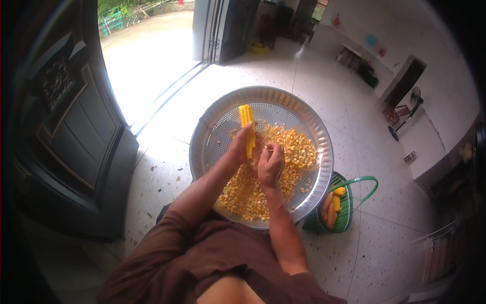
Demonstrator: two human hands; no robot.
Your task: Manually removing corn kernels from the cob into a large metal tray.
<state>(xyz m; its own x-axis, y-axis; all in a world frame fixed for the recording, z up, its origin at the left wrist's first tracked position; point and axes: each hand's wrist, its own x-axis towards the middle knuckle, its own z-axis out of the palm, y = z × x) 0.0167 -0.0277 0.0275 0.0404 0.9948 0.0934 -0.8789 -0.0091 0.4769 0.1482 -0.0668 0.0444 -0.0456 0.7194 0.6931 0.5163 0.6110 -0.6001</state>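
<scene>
My left hand point(240, 143) grips a yellow ear of corn point(246, 117), which stands nearly upright in the view with its top end pointing away from me. Close to the ear's lower right side is my right hand point(270, 167), its fingers curled. Something thin and pale may be between its thumb and forefinger, but it is too small to tell. Both hands are over a wide round metal sieve point(220, 136) with a perforated bottom and a ribbed rim. Loose corn kernels point(300, 146) lie heaped on its right side, and more kernels point(243, 197) spread along its near side.
A green woven basket point(347, 216) with an arched handle stands right of the sieve, holding ears of corn point(337, 201) and reddish cobs. A dark panelled door point(87, 144) stands at left by a bright doorway. A pedestal fan point(406, 114) and wooden chair point(395, 114) are far right.
</scene>
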